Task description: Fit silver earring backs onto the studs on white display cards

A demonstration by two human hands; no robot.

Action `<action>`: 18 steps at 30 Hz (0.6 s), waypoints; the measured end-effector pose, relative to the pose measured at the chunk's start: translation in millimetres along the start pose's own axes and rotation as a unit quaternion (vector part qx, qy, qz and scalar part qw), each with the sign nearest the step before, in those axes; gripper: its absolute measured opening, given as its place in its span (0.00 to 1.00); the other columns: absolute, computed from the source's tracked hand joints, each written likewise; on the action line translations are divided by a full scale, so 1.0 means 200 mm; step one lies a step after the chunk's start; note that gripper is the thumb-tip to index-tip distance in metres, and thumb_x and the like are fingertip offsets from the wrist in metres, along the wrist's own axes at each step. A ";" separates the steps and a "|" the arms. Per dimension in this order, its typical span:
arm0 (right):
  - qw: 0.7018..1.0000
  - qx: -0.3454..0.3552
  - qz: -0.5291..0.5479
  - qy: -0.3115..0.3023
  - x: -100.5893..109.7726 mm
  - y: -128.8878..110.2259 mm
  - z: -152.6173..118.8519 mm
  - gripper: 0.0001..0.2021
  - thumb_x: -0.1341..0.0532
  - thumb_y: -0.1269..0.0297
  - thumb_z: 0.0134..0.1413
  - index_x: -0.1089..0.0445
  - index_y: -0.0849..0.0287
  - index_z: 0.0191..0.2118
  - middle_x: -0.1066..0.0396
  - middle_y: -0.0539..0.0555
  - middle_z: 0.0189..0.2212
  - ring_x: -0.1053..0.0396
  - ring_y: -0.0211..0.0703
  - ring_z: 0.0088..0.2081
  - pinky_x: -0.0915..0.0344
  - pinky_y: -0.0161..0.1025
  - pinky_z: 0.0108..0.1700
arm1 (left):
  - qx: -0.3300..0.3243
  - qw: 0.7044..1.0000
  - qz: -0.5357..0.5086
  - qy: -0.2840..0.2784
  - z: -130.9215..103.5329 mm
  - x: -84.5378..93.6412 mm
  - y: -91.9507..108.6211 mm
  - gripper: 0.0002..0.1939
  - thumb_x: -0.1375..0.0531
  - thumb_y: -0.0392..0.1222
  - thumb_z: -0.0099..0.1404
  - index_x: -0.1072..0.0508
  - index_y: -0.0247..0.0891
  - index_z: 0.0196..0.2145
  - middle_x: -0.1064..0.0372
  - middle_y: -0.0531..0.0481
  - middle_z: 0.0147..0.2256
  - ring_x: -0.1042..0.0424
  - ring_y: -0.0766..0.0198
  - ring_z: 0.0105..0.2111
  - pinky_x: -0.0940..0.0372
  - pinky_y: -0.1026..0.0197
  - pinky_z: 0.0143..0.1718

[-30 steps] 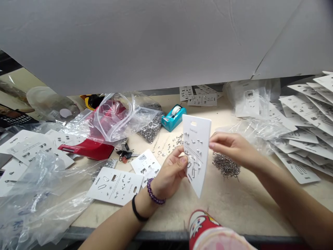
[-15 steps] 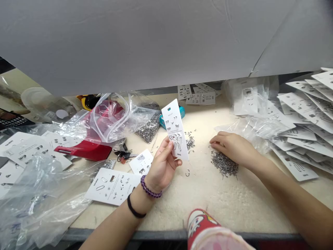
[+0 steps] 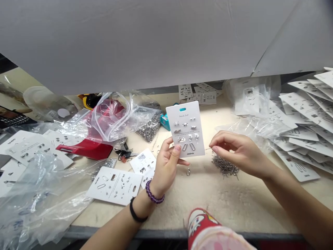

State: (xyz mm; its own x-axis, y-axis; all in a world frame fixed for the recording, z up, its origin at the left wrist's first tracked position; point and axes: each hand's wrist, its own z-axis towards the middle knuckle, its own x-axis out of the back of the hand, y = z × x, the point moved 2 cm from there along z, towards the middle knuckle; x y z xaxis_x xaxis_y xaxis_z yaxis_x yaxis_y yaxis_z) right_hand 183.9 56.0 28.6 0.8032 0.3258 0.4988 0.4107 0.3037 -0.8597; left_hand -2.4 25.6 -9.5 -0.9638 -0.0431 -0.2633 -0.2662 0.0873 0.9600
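My left hand (image 3: 166,165) grips a white earring card (image 3: 186,130) by its lower left edge, thumb on the front. The card stands upright, face toward me, with several small silver earrings and two oblong hoops on it. My right hand (image 3: 235,149) is in a pinch just right of the card, apart from it; whatever is between its fingertips is too small to make out. Beneath that hand sits a heap of small silver earring pieces (image 3: 225,166), partly covered by it. A single silver hoop (image 3: 188,172) lies on the table below the card.
Stacked earring cards (image 3: 304,139) and clear plastic bags (image 3: 249,132) crowd the right. To the left are more cards (image 3: 114,185), a red tool (image 3: 85,148), keys (image 3: 122,152) and a bag of silver pieces (image 3: 149,126). A grey panel (image 3: 166,45) overhangs the back.
My left hand has turned the card from edge-on to facing me and moved it slightly right. My right hand has lifted off the heap with its fingertips pinched.
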 end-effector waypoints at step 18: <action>0.990 -0.028 0.118 0.072 -0.13 0.08 0.02 0.05 0.44 0.63 0.53 0.33 0.57 0.33 0.37 0.52 0.33 0.36 0.38 0.35 0.36 0.36 0.34 | 0.025 0.999 0.030 -0.033 -0.02 -0.02 0.00 0.20 0.44 0.46 0.60 0.41 0.39 0.48 0.30 0.44 0.42 0.28 0.60 0.38 0.29 0.64 0.26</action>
State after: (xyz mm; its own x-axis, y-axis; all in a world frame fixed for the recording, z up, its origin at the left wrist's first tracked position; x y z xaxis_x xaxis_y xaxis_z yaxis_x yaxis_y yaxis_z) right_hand 168.4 55.2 3.4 0.9312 0.2500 0.2654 0.2238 0.1827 -0.9574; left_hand 2.0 22.4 -7.4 -0.9766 0.0302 -0.2127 -0.2068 0.1370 0.9687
